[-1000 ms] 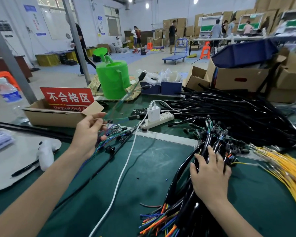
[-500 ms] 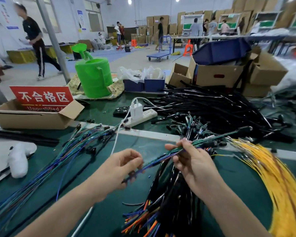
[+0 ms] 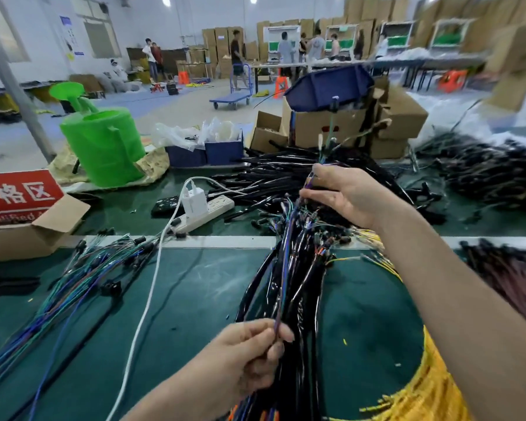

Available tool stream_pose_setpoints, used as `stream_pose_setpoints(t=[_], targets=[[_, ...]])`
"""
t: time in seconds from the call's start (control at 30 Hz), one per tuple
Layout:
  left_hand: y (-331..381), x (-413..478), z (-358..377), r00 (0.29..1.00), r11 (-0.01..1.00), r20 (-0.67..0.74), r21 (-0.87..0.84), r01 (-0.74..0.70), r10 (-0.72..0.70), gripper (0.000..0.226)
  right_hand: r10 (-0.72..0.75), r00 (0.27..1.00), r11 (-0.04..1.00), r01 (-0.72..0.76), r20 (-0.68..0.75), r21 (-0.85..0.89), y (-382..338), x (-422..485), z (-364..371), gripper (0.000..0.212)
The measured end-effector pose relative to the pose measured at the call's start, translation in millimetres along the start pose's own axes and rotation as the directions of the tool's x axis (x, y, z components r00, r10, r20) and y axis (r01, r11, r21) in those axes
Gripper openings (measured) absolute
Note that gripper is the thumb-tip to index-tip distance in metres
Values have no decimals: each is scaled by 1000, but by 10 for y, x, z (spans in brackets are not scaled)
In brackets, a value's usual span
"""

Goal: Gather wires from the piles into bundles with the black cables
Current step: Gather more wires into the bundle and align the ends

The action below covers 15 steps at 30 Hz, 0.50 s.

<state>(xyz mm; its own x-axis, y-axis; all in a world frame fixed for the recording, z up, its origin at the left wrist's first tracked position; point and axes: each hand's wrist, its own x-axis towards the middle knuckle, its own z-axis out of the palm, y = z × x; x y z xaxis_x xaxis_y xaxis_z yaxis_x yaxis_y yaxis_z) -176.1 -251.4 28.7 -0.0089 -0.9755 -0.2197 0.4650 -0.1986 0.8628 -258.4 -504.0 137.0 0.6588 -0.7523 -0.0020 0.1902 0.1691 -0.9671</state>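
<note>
A thin bunch of coloured wires stretches between my two hands, over the black cable bundle on the green mat. My left hand pinches the wires' near end low in the middle. My right hand grips their far end higher up, and the connector tips stick out above its fingers. A loose pile of blue and green wires lies at the left. Yellow wires fan out at the lower right. A large heap of black cables covers the back of the table.
A white power strip with a charger and a white cord crosses the mat. A cardboard box with a red sign stands left, a green watering can behind it. Cardboard boxes stand at the back. People stand far off.
Both hands have drawn the coloured wires out lengthwise: my right hand rose and went farther away, my left hand came nearer and to the right. The view has swung right.
</note>
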Motion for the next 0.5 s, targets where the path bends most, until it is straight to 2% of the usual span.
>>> stream_pose_setpoints(t=[0.03,0.07,0.1,0.13,0.2,0.27,0.5], targets=[[-34,135,66,998,999,-50,-37,-33,31,8,-20,995,944,-15,-102,-329,85,45,-142,19],[-56,248,112,995,996,-85,-62,-58,52,10,-69,978,743,-80,-195,-665,188,52,-312,19],[-81,331,134,992,993,-107,-87,-74,64,14,-107,962,480,-169,-249,-861,296,18,-495,17],[-109,393,140,991,990,-118,-118,-83,69,16,-99,955,274,-243,-279,-930,413,-38,-668,15],[-179,450,117,991,979,-119,-184,-90,69,16,-28,951,29,-306,-307,-952,645,-201,-943,17],[-225,474,95,993,972,-96,-215,-92,72,16,-3,947,-52,-322,-322,-945,817,-332,-1141,19],[-270,480,104,989,974,-103,-192,-123,105,29,-128,936,-57,-338,-329,-939,1030,-374,-1286,11]])
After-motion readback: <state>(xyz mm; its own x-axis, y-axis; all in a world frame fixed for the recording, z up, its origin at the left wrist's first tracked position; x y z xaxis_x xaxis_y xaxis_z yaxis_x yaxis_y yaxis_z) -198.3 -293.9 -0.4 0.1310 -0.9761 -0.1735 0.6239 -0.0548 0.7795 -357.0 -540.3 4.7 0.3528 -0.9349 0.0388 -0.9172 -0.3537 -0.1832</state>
